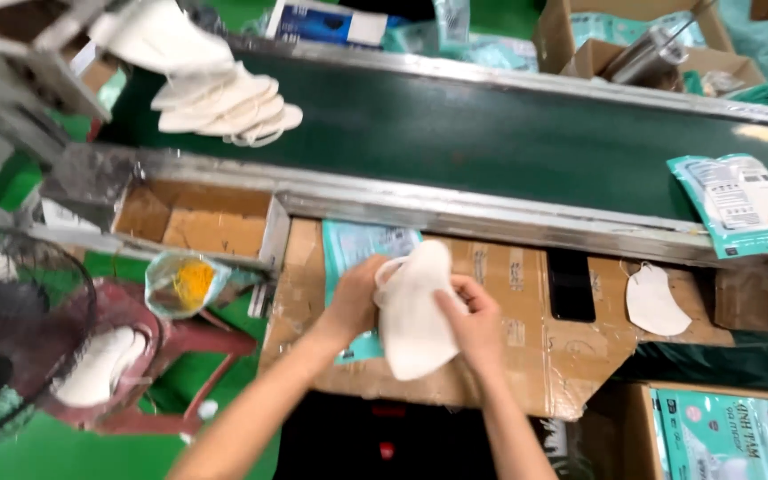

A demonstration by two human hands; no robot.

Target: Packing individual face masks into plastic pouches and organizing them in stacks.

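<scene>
Both hands hold a folded white face mask (412,311) above a cardboard sheet (508,356) that serves as a work surface. My left hand (357,298) grips the mask's left edge near its ear loop. My right hand (471,318) pinches the mask's right side. Under the hands lies a teal packaging pouch (362,249), partly hidden by my left hand and the mask. Another single white mask (655,302) lies on the cardboard to the right.
A dark green conveyor belt (491,133) runs behind the cardboard, carrying a stack of white masks (224,102) at left and a packed teal pouch (740,203) at right. An open cardboard box (193,218) sits left. A fan (6,338) and red stool (166,347) stand lower left.
</scene>
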